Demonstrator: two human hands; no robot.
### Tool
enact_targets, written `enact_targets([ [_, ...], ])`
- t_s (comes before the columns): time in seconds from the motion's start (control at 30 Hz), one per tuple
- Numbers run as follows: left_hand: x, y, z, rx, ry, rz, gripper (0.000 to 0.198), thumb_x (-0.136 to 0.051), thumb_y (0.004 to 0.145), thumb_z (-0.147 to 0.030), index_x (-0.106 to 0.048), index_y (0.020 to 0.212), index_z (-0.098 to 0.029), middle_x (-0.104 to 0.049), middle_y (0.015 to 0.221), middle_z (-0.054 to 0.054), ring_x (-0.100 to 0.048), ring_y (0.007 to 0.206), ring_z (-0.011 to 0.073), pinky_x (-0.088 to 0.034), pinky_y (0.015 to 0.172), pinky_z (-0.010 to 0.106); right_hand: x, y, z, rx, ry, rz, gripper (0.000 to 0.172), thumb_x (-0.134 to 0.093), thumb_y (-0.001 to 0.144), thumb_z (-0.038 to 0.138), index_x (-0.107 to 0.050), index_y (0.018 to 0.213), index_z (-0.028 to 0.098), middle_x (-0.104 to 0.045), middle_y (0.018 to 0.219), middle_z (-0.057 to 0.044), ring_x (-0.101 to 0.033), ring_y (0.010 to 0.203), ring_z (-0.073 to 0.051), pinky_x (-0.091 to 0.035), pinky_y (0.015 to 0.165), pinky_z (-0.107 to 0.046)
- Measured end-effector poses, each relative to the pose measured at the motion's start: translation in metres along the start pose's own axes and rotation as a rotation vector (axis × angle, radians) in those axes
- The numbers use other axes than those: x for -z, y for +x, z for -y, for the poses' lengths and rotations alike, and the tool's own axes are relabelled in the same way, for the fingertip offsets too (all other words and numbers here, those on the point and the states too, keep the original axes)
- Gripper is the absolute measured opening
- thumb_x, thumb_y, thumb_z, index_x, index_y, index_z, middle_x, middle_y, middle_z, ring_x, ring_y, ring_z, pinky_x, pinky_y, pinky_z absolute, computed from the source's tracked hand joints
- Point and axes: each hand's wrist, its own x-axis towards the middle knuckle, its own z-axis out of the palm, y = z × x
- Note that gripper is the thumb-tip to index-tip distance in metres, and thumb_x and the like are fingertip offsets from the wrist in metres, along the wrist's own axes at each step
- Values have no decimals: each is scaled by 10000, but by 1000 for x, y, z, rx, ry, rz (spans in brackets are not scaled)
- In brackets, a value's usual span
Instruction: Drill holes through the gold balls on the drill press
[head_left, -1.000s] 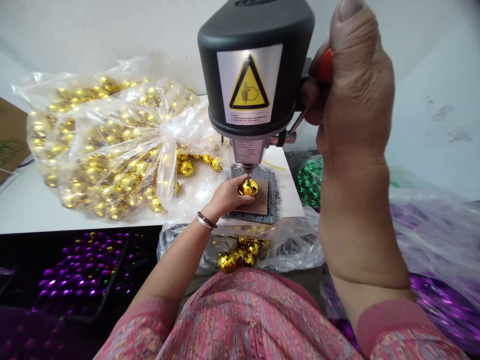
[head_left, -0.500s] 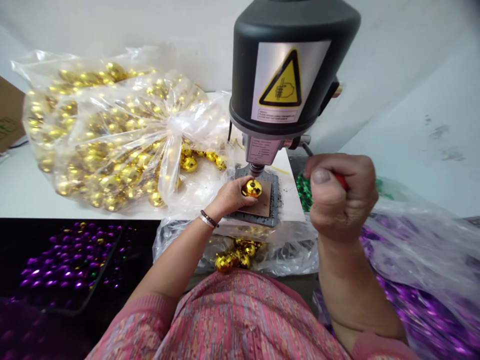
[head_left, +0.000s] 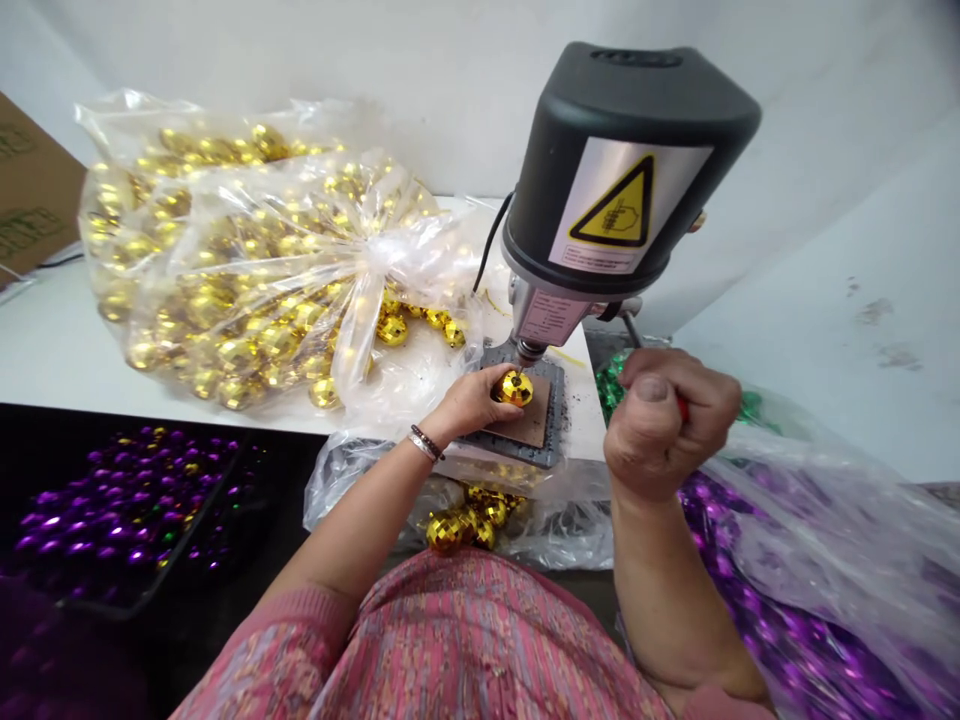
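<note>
My left hand [head_left: 478, 402] pinches a shiny gold faceted ball [head_left: 516, 388] between thumb and fingers. The ball sits over a brown board [head_left: 525, 430] on the dark metal base [head_left: 553, 440] of a bench drill press [head_left: 630, 170]. Right above the ball is the drill's chuck [head_left: 529, 350]; whether the bit is inside the ball I cannot tell. My right hand [head_left: 667, 425] is closed around the red-ended feed lever [head_left: 632, 328] at the drill's right side. Most of the lever's grip is hidden by my fingers.
A clear plastic bag of gold balls [head_left: 247, 300] lies on the white table [head_left: 45, 350]. More gold balls [head_left: 457, 525] rest in plastic by my lap. Purple beads [head_left: 127, 500] are at lower left, purple pieces [head_left: 757, 580] and green ones [head_left: 611, 385] at right. A cardboard box [head_left: 34, 190] stands far left.
My view has shifted, so the drill appears lower and further right. My left hand still holds the ball beneath the chuck. My right hand, on the lever, appears slightly lower.
</note>
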Motion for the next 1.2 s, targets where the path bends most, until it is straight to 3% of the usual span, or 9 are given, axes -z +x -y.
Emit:
enact_targets([
  [0.2,0,0,2,-3,-24,10,568,-785,706,-284,-656,1250,-181,-744,1096,42,-674,969,223,-525,877,317,-3,-4,-3,8,0,-30,66,-490,910,265,-514,861,227,-560,707,32,-546,653,-100,-453,654,-297],
  [0.57,1,-2,-2,-13,5,16,484,-768,719,-300,-669,1177,-180,-732,1020,17,-657,898,199,-506,806,278,-5,-15,-6,-9,1,-58,230,-500,913,317,-478,722,192,-545,674,25,-560,641,-89,-441,628,-272],
  [0.7,2,-2,-5,-20,10,16,502,-764,708,-262,-662,1192,-178,-727,1038,20,-656,921,205,-505,822,286,-8,15,7,-49,-25,-112,248,-492,948,380,-518,788,192,-532,652,43,-543,608,-58,-423,617,-249],
  [0.8,8,-9,-5,-59,-10,29,517,-757,703,-234,-663,1209,-185,-726,1040,12,-655,939,205,-509,838,286,-11,48,16,-178,-25,-136,326,-455,967,461,-534,807,188,-491,616,56,-483,527,-41,-392,557,-240],
  [0.9,23,-29,0,-98,-12,76,578,-780,702,-271,-658,1262,-199,-735,1057,21,-662,950,207,-516,851,290,-13,66,20,-269,23,-122,385,-479,941,540,-520,796,186,-441,565,70,-480,514,-42,-425,586,-250],
  [1.03,52,-59,14,-64,35,240,752,-859,641,-373,-633,1342,-225,-751,1092,52,-671,827,184,-530,769,285,-14,65,20,-290,59,-127,407,-499,914,586,-504,811,193,-424,577,72,-517,527,-50,-418,571,-255],
  [1.1,68,-65,21,-4,74,134,663,-805,722,-430,-645,1329,-219,-752,1097,71,-663,779,173,-531,737,283,-15,62,20,-297,55,-140,415,-499,909,599,-489,803,198,-415,579,71,-519,522,-56,-402,552,-259],
  [1.2,91,-53,32,94,178,-175,385,-568,923,-375,-694,1233,-184,-755,1030,95,-678,852,199,-539,815,314,-15,60,19,-310,59,-150,424,-510,895,615,-483,801,203,-454,602,64,-506,511,-60,-385,527,-266],
])
